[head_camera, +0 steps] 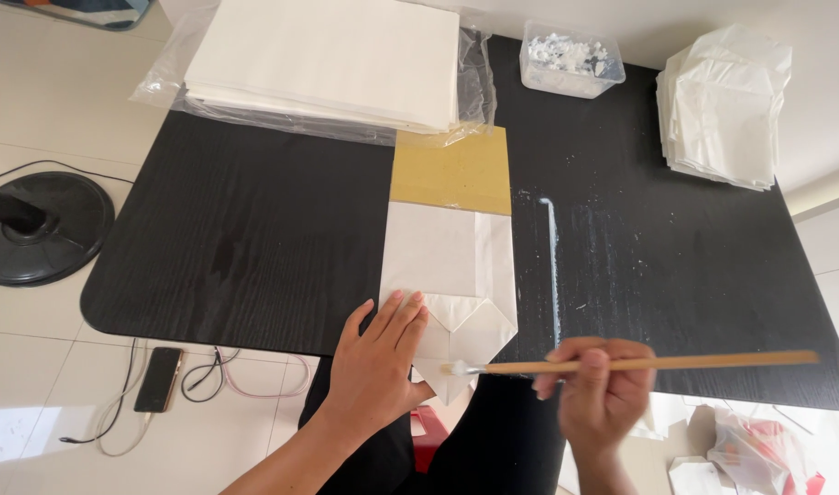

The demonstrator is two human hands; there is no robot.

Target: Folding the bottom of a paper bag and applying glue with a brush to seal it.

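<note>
While the left hand (pixel 375 364) lies open and flat on the folded paper bag (pixel 449 275), the right hand (pixel 599 392), its grip closed on the glue brush (pixel 621 365), could smear paste past the flap onto the bench (pixel 254 229).

A single head-worn camera looks steeply down from the near edge of the black table (pixel 254 229), close above it, facing the far side.
</note>
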